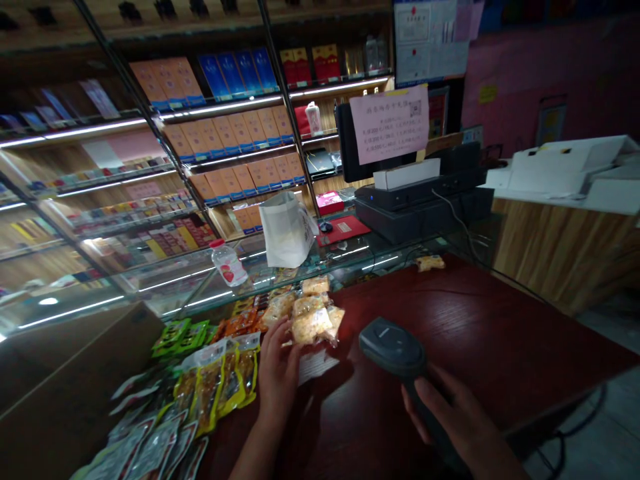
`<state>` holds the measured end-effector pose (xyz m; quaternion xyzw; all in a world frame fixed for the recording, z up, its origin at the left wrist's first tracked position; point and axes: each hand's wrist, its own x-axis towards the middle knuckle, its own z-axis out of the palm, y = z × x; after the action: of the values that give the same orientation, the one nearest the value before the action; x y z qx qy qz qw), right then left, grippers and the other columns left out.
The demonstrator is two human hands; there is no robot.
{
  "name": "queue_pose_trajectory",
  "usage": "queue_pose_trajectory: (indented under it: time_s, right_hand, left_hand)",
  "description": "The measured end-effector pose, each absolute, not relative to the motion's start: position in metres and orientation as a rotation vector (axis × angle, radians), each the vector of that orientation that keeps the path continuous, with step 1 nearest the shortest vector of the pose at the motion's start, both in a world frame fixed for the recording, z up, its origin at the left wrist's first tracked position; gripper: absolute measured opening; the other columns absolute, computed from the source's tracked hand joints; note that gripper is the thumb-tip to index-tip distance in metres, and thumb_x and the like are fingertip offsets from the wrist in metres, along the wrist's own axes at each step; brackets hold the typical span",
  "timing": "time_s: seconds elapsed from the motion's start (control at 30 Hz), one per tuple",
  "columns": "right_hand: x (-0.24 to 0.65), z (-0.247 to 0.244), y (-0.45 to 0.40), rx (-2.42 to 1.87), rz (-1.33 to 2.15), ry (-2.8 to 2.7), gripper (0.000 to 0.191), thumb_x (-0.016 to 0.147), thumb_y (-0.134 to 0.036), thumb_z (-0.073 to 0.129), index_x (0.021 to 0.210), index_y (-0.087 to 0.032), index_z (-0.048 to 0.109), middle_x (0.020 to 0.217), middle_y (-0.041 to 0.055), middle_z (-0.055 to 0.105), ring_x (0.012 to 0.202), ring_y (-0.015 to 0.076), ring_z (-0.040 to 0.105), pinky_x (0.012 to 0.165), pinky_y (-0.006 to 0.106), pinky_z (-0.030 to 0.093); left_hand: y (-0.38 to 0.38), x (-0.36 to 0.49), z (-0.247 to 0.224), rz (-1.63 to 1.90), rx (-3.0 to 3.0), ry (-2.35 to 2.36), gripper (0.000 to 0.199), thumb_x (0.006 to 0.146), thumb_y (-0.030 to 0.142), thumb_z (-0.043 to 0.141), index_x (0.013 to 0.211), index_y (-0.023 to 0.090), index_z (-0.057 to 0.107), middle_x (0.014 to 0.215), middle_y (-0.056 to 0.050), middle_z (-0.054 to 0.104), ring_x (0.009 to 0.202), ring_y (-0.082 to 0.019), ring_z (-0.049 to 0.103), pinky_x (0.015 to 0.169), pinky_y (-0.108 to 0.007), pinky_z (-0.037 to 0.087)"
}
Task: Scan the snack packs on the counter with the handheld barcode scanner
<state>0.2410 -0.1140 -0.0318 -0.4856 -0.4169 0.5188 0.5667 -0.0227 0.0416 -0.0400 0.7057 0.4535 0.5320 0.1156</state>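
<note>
In my right hand [453, 407] is a dark barcode scanner [393, 347], its handle wrapped by my fingers and its head pointing up and left over the dark red tabletop [415, 300]. My left hand [277, 367] lies palm down with fingers stretched out at the near left side of a pile of clear-wrapped pastries [310, 323]. Whether its fingertips touch a wrapper, I cannot tell. A white paper slip [316, 367] lies just right of that hand. To its left are yellow-edged food pouches [215, 380] in a row.
A cardboard box [65, 380] stands at left, beside silver pouches [155, 443] and green packets [180, 337]. Behind are a bottle with a red cap [229, 263], a white bag [287, 230] and a cash register [425, 200]. One wrapped pastry [431, 263] lies at the table's far edge.
</note>
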Motion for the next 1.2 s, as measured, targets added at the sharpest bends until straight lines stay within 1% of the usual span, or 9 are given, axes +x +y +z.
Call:
queue_pose_trajectory:
  time_s: [0.07, 0.27, 0.43, 0.67, 0.73, 0.87, 1.03, 1.1, 1.2]
  right_hand:
    - [0.245, -0.034, -0.116, -1.133, 1.220, -0.941, 0.051, 0.085, -0.068, 0.058, 0.080, -0.017, 0.064, 0.062, -0.0006, 0.059, 0.051, 0.0128, 0.050, 0.051, 0.027, 0.039]
    - [0.252, -0.026, -0.122, -1.078, 1.228, -1.000, 0.049, 0.088, -0.065, 0.057, 0.079, -0.017, 0.064, 0.060, -0.0013, 0.058, 0.049, 0.0117, 0.049, 0.049, 0.026, 0.035]
    - [0.253, -0.026, -0.129, -1.095, 1.188, -1.045, 0.051, 0.089, -0.067, 0.054, 0.078, -0.018, 0.065, 0.061, 0.0000, 0.058, 0.054, 0.0142, 0.052, 0.055, 0.028, 0.041]
    - [0.255, -0.031, -0.129, -1.067, 1.229, -0.915, 0.051, 0.084, -0.068, 0.061, 0.076, -0.018, 0.066, 0.058, 0.0004, 0.060, 0.048, 0.0132, 0.052, 0.050, 0.027, 0.042]
    - [0.255, -0.031, -0.128, -1.056, 1.239, -0.854, 0.051, 0.081, -0.069, 0.063, 0.076, -0.018, 0.066, 0.056, 0.0006, 0.061, 0.048, 0.0146, 0.055, 0.050, 0.027, 0.045]
    - [0.258, -0.034, -0.129, -1.070, 1.229, -0.785, 0.051, 0.078, -0.070, 0.065, 0.076, -0.019, 0.067, 0.058, 0.0024, 0.064, 0.053, 0.0187, 0.061, 0.053, 0.030, 0.050]
    - [0.266, -0.041, -0.133, -1.099, 1.209, -0.794, 0.053, 0.081, -0.071, 0.061, 0.077, -0.018, 0.068, 0.058, 0.0013, 0.062, 0.050, 0.0155, 0.054, 0.051, 0.028, 0.045]
    - [0.269, -0.044, -0.135, -1.078, 1.218, -0.776, 0.053, 0.082, -0.071, 0.060, 0.079, -0.019, 0.068, 0.060, 0.0016, 0.063, 0.051, 0.0153, 0.053, 0.051, 0.028, 0.044]
    - [0.274, -0.049, -0.133, -1.059, 1.218, -0.719, 0.053, 0.081, -0.071, 0.061, 0.083, -0.019, 0.069, 0.062, 0.0022, 0.065, 0.049, 0.0152, 0.053, 0.049, 0.028, 0.042]
  left_hand:
    - [0.043, -0.024, -0.037, 1.577, 2.050, 1.371, 0.036, 0.088, 0.033, 0.062, 0.122, 0.022, 0.059, 0.138, -0.012, 0.053, 0.099, -0.021, 0.068, 0.080, -0.037, 0.062]
    - [0.037, -0.023, -0.030, 1.524, 2.183, 1.419, 0.033, 0.089, 0.033, 0.059, 0.121, 0.023, 0.060, 0.139, -0.011, 0.053, 0.107, -0.023, 0.065, 0.082, -0.037, 0.062]
    - [0.038, -0.018, -0.020, 1.597, 2.198, 1.515, 0.036, 0.086, 0.037, 0.062, 0.119, 0.022, 0.060, 0.134, -0.011, 0.058, 0.109, -0.025, 0.064, 0.081, -0.038, 0.061]
    - [0.070, -0.026, -0.007, 1.668, 1.939, 1.615, 0.043, 0.076, 0.039, 0.064, 0.114, 0.019, 0.060, 0.112, -0.009, 0.062, 0.086, -0.020, 0.068, 0.071, -0.033, 0.058]
    - [0.081, -0.027, -0.004, 1.678, 1.896, 1.684, 0.045, 0.074, 0.042, 0.064, 0.111, 0.017, 0.061, 0.106, -0.009, 0.062, 0.083, -0.021, 0.067, 0.070, -0.035, 0.057]
    - [0.101, -0.026, -0.001, 1.591, 1.973, 1.986, 0.043, 0.072, 0.047, 0.064, 0.100, 0.016, 0.064, 0.095, -0.009, 0.064, 0.089, -0.028, 0.063, 0.087, -0.047, 0.051]
    - [0.113, -0.027, -0.011, 1.442, 1.982, 2.227, 0.042, 0.076, 0.053, 0.061, 0.094, 0.016, 0.066, 0.091, -0.011, 0.064, 0.103, -0.036, 0.057, 0.098, -0.055, 0.041]
    - [0.111, -0.025, -0.014, 1.489, 1.996, 2.238, 0.045, 0.079, 0.054, 0.060, 0.100, 0.015, 0.065, 0.097, -0.013, 0.064, 0.108, -0.037, 0.055, 0.100, -0.056, 0.039]
    - [0.100, -0.016, -0.014, 1.709, 2.141, 2.067, 0.052, 0.082, 0.051, 0.061, 0.119, 0.014, 0.058, 0.116, -0.015, 0.061, 0.120, -0.036, 0.051, 0.108, -0.057, 0.034]
